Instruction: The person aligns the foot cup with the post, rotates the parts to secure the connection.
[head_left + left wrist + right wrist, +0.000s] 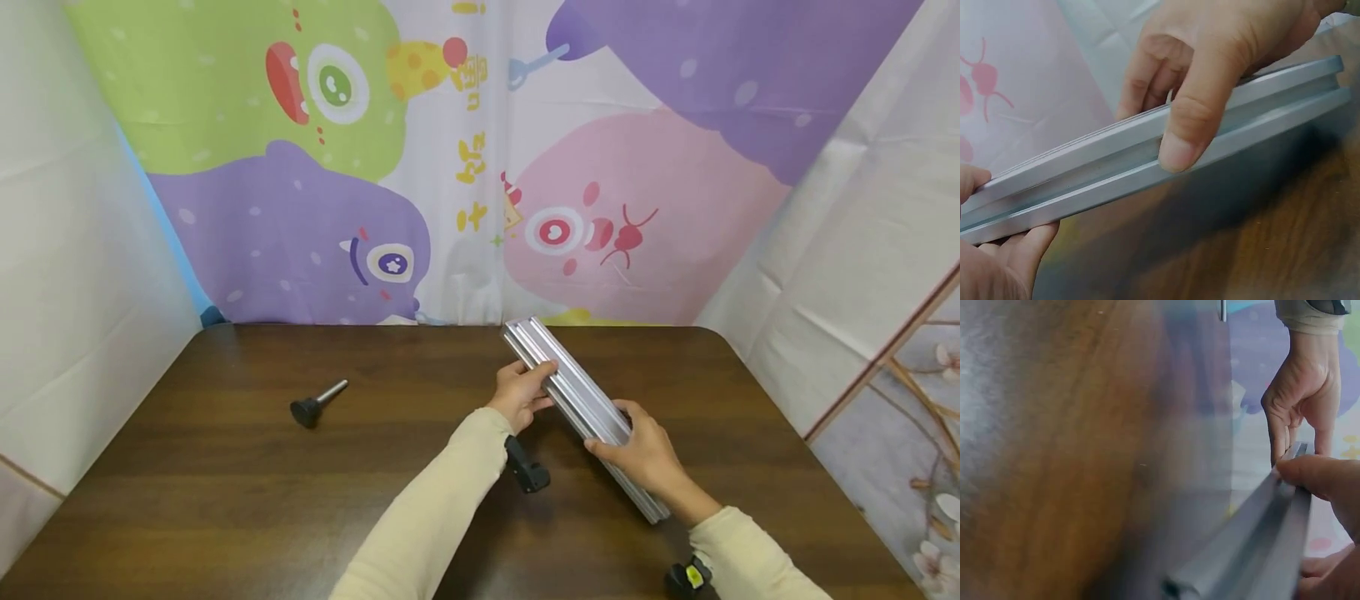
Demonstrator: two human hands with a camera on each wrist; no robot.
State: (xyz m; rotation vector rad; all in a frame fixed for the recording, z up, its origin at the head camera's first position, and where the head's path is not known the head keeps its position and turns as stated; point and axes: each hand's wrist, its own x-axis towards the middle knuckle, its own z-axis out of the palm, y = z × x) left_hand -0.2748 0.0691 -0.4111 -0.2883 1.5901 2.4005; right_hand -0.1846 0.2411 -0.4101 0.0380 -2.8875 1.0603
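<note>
metal profile (576,396), long and grooved, is held in my two hands above the bench (225,467), to the right of its middle, and in the head view it slants from the far left end to the near right end. my left hand (522,393) grips it toward the far end, with the thumb on top and the fingers reaching under. my right hand (645,446) holds it on the nearer half, the thumb on one long side and the fingers across at the other side; in the left wrist view this thumb lies over the groove. if the near end touches the bench, i cannot tell. i judge that the step in hand is the holding and orienting of the profile between both hands. the next move, in my opinion, calls for a firm grip on each side and an even support, because such a long piece could tip if one hand would loosen first. now i count: one metal profile, two hands, one bench, and one black knob with a metal rod (318,403), which lies on the left part of the bench, well apart from my hands, and neither hand touches it. there are also two black wrist devices, one at my left wrist (527,467) and one at my right wrist (686,577), the right one with a yellow mark. behind the bench hangs a printed cloth (465,283), and on it i count four cartoon creatures.
</note>
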